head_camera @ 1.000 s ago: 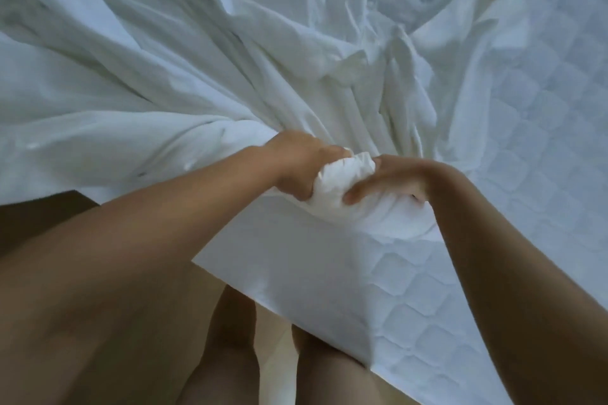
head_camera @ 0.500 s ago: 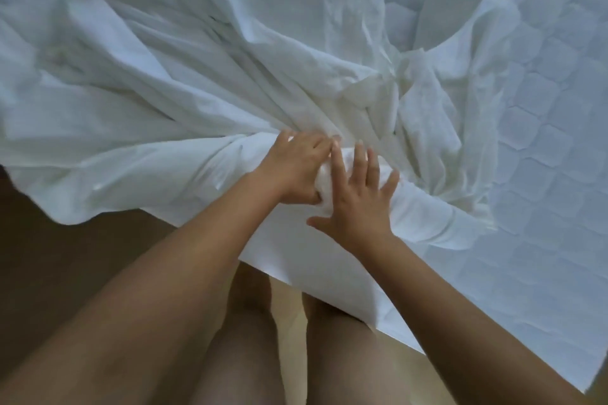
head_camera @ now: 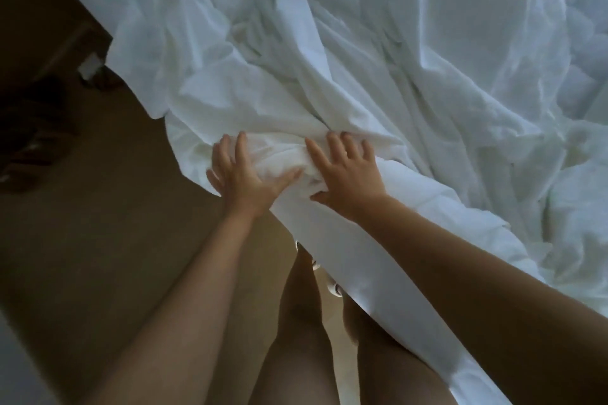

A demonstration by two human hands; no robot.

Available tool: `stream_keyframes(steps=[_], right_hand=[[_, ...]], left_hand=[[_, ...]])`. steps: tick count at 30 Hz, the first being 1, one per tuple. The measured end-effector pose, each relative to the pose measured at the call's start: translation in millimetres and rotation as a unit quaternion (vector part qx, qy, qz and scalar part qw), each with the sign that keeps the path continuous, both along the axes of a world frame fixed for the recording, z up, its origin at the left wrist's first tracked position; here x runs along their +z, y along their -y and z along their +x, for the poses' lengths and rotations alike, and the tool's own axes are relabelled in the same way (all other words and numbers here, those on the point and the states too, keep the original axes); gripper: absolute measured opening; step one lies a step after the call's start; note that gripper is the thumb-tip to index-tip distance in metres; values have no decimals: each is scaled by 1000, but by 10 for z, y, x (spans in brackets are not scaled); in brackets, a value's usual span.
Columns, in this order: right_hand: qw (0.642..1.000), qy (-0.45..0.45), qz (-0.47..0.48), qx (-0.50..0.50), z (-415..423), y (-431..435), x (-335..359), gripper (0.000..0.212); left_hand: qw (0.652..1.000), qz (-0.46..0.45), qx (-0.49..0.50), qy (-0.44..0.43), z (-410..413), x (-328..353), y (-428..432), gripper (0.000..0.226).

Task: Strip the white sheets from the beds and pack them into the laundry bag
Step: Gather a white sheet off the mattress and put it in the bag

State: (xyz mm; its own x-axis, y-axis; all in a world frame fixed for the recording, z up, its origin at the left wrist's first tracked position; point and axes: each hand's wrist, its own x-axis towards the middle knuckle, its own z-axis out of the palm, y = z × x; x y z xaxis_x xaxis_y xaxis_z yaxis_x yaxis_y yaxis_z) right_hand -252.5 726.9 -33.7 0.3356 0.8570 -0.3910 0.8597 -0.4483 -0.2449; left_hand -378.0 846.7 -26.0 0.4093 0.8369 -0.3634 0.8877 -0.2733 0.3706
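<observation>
The white sheet (head_camera: 378, 59) is seen rumpled in deep folds across the bed, filling the frame from about eleven o'clock round to four o'clock, with its near edge hanging over the bed's side toward five o'clock. A bunched ridge of the sheet is pressed at the centre between two hands. The left hand (head_camera: 241, 179) is laid on the fabric with fingers spread and the thumb stretched toward three o'clock; nothing is clenched in it. The right hand (head_camera: 347, 174) is likewise laid flat just beside it, fingers splayed toward twelve o'clock, with cloth gathered under the palm but no closed grasp shown. A dim brown floor (head_camera: 82, 223) is seen from seven to ten o'clock, where a small pale object (head_camera: 90, 66) and dark shapes too blurred to identify are found. One sheet, two hands and two bare legs (head_camera: 296, 339) are counted, the legs standing at six o'clock against the bed's edge.
</observation>
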Motion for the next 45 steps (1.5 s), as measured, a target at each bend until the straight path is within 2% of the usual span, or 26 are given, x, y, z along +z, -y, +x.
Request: stream_keyframes(steps=[2, 4, 6, 7, 8, 9, 10, 12, 15, 17, 19, 20, 22, 24, 26, 28, 29, 31, 32, 34, 36, 39, 40, 42, 45], right_hand=[[1000, 9, 4, -15, -1, -48, -72, 76], [998, 15, 2, -55, 14, -99, -113, 64], [997, 23, -10, -79, 10, -147, -118, 58], [996, 30, -1, -85, -8, -165, -112, 58], [995, 37, 18, -93, -28, -185, -107, 60], [993, 38, 43, -104, -42, -216, -90, 64], [991, 23, 69, -116, -57, -264, -67, 69], [979, -63, 102, -162, -68, -429, 55, 79], [933, -210, 162, -245, -3, -755, 324, 83], [907, -254, 213, -259, 80, -1020, 473, 83], [894, -286, 202, -281, 157, -1341, 584, 81], [894, -289, 172, -296, 189, -1509, 606, 81], [906, -275, 87, -309, 259, -1785, 592, 84], [930, -237, 32, -278, 301, -1924, 502, 72], [951, -179, 16, -253, 298, -1996, 408, 47], [957, -139, 16, -253, 270, -2058, 364, 33], [956, -135, 21, -260, 266, -2077, 347, 31], [942, -159, 34, -293, 286, -2066, 323, 29], [935, -170, 40, -310, 316, -2033, 306, 27], [924, -167, 61, -337, 397, -1931, 291, 15], [907, -151, 105, -378, 485, -1794, 315, 6], [864, -167, 189, -437, 568, -1502, 413, 7], [844, -171, 215, -461, 593, -1358, 449, 7], [803, -165, 254, -514, 616, -1024, 528, 19], [754, -136, 254, -590, 652, -442, 579, 35]], left_hand=[[976, -33, 213, 38, -41, -47, -207, 116], [899, -126, 411, 86, -28, -112, -427, 121], [794, -230, 521, 214, 5, -214, -594, 127], [750, -263, 541, 274, 45, -244, -643, 124], [737, -277, 535, 306, 106, -254, -669, 115], [760, -265, 508, 305, 189, -229, -678, 99], [799, -236, 472, 289, 276, -195, -681, 81], [868, -181, 379, 266, 423, -108, -707, 57], [941, -145, 173, 253, 526, 48, -812, 45], [963, -127, -27, 235, 517, 141, -873, 41], [961, -107, -187, 175, 459, 223, -901, 44], [957, -99, -236, 137, 417, 229, -917, 47], [946, -79, -299, 92, 330, 227, -989, 50], [928, -46, -351, 114, 236, 209, -1127, 47], [941, 12, -307, 143, 94, 123, -1314, 53], [977, 41, -154, 145, 30, 134, -1525, 87], [989, 9, -71, 126, 59, 158, -1655, 108], [991, -107, 39, 71, 205, 121, -1924, 141], [983, -166, 57, 58, 324, 64, -2031, 151], [957, -264, 58, 106, 590, -76, -2122, 163], [923, -343, 41, 167, 843, -173, -2048, 156], [871, -432, 17, 234, 1147, -79, -1856, 139], [861, -440, -8, 254, 1262, -22, -1772, 129], [859, -429, -96, 263, 1500, 112, -1532, 116], [849, -363, -303, 233, 1924, 359, -1012, 103]])
